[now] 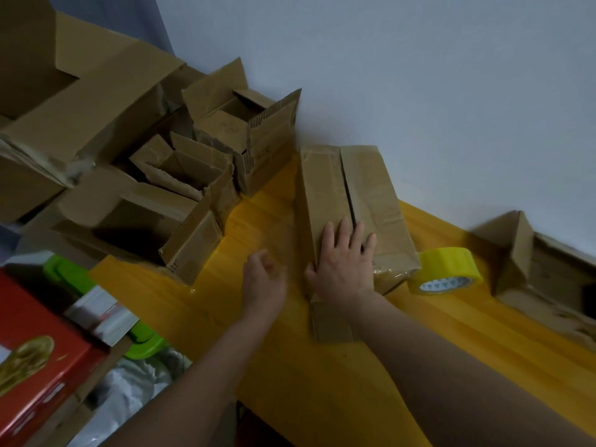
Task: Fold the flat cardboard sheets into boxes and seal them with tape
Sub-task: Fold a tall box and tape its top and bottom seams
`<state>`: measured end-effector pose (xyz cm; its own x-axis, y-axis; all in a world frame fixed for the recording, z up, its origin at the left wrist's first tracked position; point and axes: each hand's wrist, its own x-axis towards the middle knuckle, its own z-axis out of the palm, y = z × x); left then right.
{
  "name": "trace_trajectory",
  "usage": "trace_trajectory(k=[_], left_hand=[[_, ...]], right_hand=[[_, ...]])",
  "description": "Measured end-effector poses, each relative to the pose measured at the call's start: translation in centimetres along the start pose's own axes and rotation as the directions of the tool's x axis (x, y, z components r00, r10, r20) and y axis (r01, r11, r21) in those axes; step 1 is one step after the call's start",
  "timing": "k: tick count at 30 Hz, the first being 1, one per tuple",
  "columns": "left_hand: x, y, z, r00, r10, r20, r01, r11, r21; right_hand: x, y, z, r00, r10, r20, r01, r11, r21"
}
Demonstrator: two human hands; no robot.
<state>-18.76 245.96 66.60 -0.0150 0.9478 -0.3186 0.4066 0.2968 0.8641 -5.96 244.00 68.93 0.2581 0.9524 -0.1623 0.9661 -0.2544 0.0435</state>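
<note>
Cardboard box (371, 195) flaps closed | right hand (345, 262) fingers spread, pressing | left hand (264, 279) loosely curled, empty

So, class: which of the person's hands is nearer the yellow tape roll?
The right hand. It rests flat on the cardboard box, which touches the tape roll. The left hand hovers over the yellow table, on the box's far side.
</note>
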Motion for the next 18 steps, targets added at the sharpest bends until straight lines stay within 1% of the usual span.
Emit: trace_trajectory(k=[2,4,5,6,7,8,10,12,15,18], left_hand=[[0.1,1.9,0.4,0.988,0.154,-0.003,-0.154,0.987,0.044],[0.3,3.6,1.3,0.957,0.288,0.018,-0.289,0.954,0.083],[0.3,4.3,2.2,0.938,0.346,0.037,-0.348,0.933,0.096],[0.2,4.9,3.1,0.916,0.398,0.056,-0.402,0.908,0.115],[0.0,5.2,4.2,0.895,0.440,0.080,-0.447,0.880,0.158],[-0.2,5.3,5.2,0.874,0.473,0.112,-0.486,0.841,0.239],[-0.5,4.6,6.5,0.828,0.530,0.183,-0.551,0.710,0.438],[0.0,3.9,6.6,0.779,0.582,0.233,-0.598,0.580,0.553],[0.8,3.8,6.3,0.718,0.629,0.299,-0.650,0.451,0.611],[1.1,4.0,6.1,0.682,0.629,0.373,-0.689,0.383,0.615]], right_hand=[[0.0,0.5,-0.4,0.997,-0.058,0.060,0.055,0.997,0.053],[-0.1,2.2,-1.3,0.976,-0.185,0.113,0.154,0.958,0.242],[-0.2,3.4,-1.7,0.965,-0.245,0.090,0.208,0.930,0.303],[-0.3,4.7,-1.8,0.957,-0.286,0.054,0.260,0.924,0.279],[-0.5,5.7,-1.7,0.951,-0.308,0.029,0.297,0.935,0.195],[-0.7,6.6,-1.4,0.947,-0.321,0.023,0.318,0.943,0.098],[-1.0,7.5,-0.7,0.930,-0.368,0.027,0.368,0.930,-0.002],[-0.9,8.0,-0.4,0.913,-0.407,0.023,0.407,0.913,-0.026],[-0.3,9.6,-0.4,0.925,-0.380,0.029,0.381,0.923,-0.061],[0.0,11.4,-0.4,0.937,-0.346,0.057,0.350,0.932,-0.091]])
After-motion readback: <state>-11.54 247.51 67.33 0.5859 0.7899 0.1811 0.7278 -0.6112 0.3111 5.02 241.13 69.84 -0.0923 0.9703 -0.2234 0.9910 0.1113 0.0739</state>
